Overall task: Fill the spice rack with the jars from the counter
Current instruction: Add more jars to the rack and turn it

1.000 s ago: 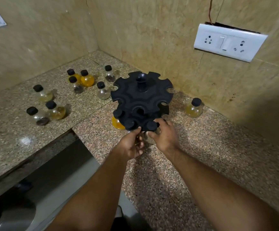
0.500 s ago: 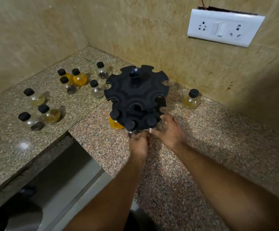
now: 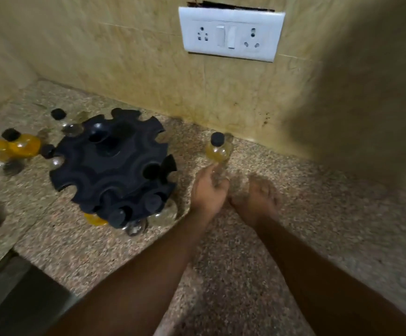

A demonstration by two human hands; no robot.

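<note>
The black two-tier spice rack (image 3: pixel 109 163) stands on the granite counter (image 3: pixel 221 251) left of centre. Its lower tier holds an orange-filled jar (image 3: pixel 95 220) and two clear jars (image 3: pixel 135 226) with black caps at the front; the top tier's slots show no jars. A black-capped jar of yellow spice (image 3: pixel 217 151) stands near the wall, right of the rack. My left hand (image 3: pixel 209 190) has its fingers curled around that jar's lower part, though it is blurred. Beside it, my right hand (image 3: pixel 260 197) hovers low over the counter holding nothing.
Several loose black-capped jars (image 3: pixel 22 146), some orange and some clear, lie on the counter left of and behind the rack. A white socket plate (image 3: pixel 231 32) sits on the tiled wall above. The counter edge drops off at the lower left (image 3: pixel 15 299).
Both hands have left the rack's lower tier and moved right. My left hand has reached the yellow jar by the wall. The view has swung to the right.
</note>
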